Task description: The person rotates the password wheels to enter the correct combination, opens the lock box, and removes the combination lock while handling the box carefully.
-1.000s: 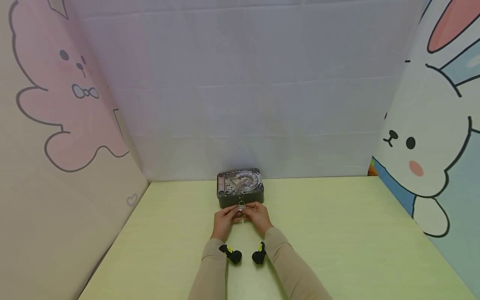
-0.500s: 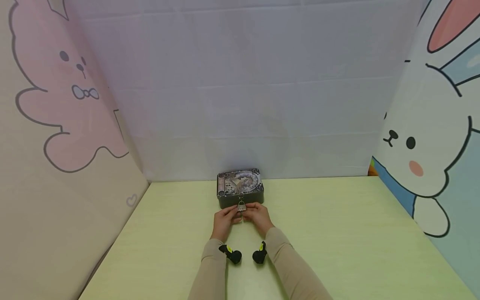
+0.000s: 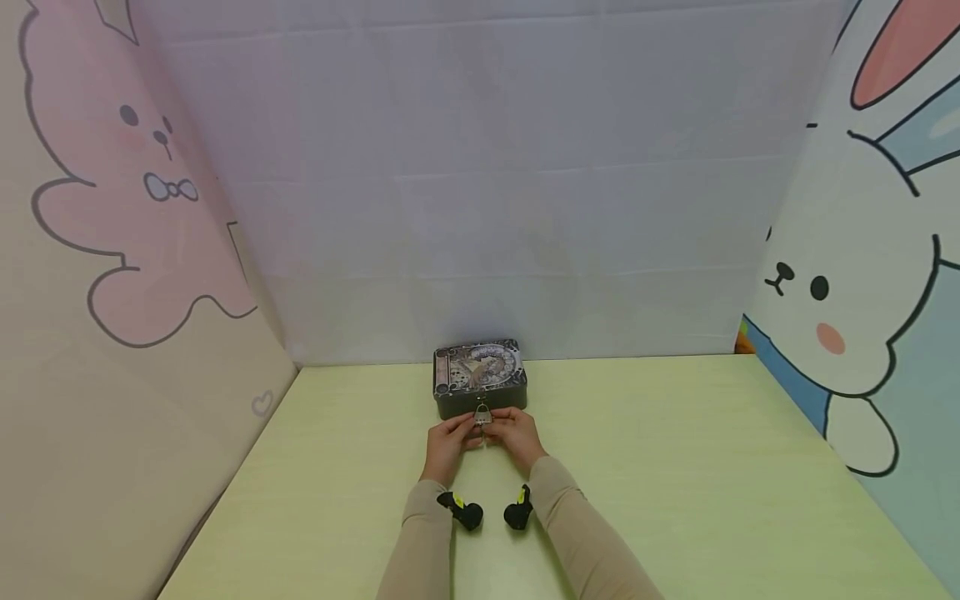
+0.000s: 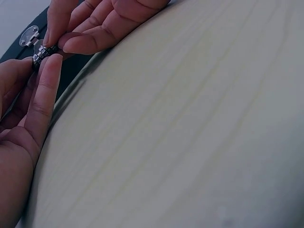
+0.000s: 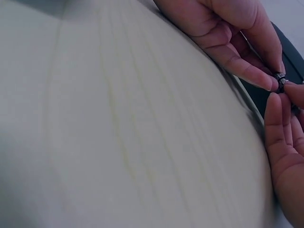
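Observation:
A small silver combination padlock (image 3: pixel 483 414) hangs from the front clasp of a dark tin box (image 3: pixel 480 379) with a patterned lid. My left hand (image 3: pixel 448 442) pinches the padlock from the left, and my right hand (image 3: pixel 516 433) pinches it from the right. In the left wrist view, the number dials (image 4: pixel 42 54) show between the fingertips of both hands. Part of the metal clasp (image 4: pixel 29 36) is visible beside them on the box front. Most of the lock body is covered by fingers in both wrist views.
The box stands at the back of a pale yellow-green table (image 3: pixel 645 467), close to a white cloth backdrop (image 3: pixel 480 183). Side panels carry a pink cartoon animal and a white rabbit. Black wrist cameras (image 3: pixel 468 512) sit on both sleeves.
Both hands stay at the padlock with almost no movement. Its body appears to tilt slightly between the fingers. The whole head view shifts down by a few pixels.

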### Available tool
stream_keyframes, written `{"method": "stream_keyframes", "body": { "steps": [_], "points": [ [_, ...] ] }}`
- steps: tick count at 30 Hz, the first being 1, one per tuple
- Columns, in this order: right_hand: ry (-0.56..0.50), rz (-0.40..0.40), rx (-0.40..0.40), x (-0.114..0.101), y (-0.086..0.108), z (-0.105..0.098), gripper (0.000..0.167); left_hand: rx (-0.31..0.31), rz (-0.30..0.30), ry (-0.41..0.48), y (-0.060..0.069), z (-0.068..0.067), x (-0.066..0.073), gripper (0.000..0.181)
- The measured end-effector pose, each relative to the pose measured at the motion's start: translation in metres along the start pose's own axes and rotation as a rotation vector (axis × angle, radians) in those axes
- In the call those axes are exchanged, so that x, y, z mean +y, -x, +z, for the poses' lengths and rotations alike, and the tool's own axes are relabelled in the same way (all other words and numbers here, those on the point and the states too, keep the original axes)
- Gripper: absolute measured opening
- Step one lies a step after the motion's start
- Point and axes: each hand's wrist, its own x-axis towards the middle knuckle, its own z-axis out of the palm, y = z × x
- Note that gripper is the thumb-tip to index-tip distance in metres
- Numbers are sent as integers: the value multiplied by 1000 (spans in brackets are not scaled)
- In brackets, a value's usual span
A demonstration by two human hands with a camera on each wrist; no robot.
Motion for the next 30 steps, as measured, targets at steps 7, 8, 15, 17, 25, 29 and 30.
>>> {"method": "stream_keyframes", "body": {
  "steps": [7,8,15,17,25,29,30],
  "points": [
    [16,0,4,-2,1,-1,32,1,-7,-1,1,0,0,30],
    [18,2,3,-2,1,-1,32,0,-7,-2,1,0,1,31],
    [21,-2,-5,-2,2,-1,32,0,-13,-15,1,1,2,31],
    [21,-5,-6,-2,2,0,31,-1,-13,-23,0,0,0,30],
    [22,4,4,1,-2,0,28,18,-10,-24,-12,-5,-19,31],
    [25,-2,-1,1,-2,-1,29,42,-10,-22,-13,-5,-23,31],
    [21,-1,-3,1,-1,-1,28,41,-3,-22,-13,-5,-23,31]
  ]
}}
